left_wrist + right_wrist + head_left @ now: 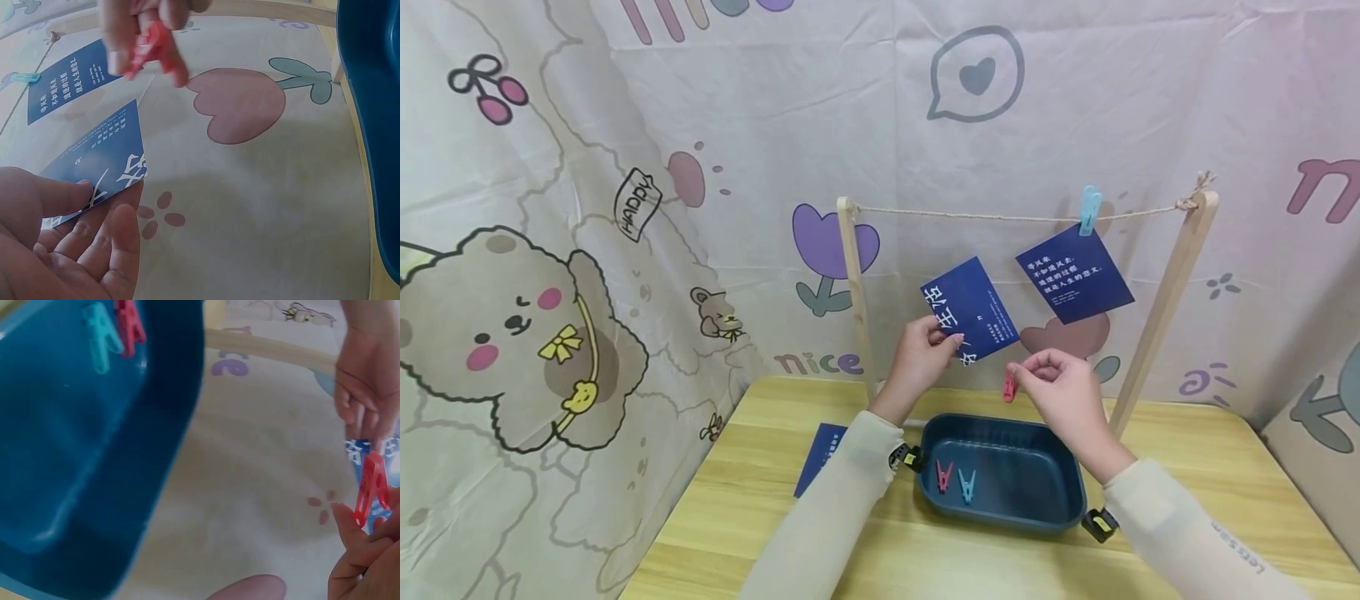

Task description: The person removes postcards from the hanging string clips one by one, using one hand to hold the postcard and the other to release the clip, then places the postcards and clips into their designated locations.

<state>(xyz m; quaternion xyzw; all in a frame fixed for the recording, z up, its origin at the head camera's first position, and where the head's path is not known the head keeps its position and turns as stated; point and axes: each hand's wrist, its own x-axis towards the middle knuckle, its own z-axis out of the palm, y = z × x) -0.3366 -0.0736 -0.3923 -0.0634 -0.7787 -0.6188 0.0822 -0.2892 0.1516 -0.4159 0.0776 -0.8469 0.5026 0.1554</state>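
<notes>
My left hand [922, 357] pinches a dark blue card [981, 304] with white characters by its lower left corner, thumb on the printed face. The card is tilted, below the rope [955, 216]. To its right, my right hand [1063, 383] holds a red clothespin [1010, 386] between thumb and fingers, just under the card's lower right corner in the head view. In the right wrist view the red clothespin [372, 487] stands at the fingertips. Another blue card [1075, 273] hangs from the rope by a light blue clothespin [1090, 210].
Two wooden posts [1165, 308] carry the rope. Below the hands, a dark blue basin [1022, 475] stands on the wooden table [715, 533] and contains a red clothespin [943, 477] and a blue clothespin [967, 486]. Another blue card [817, 457] lies left, partly behind the left sleeve.
</notes>
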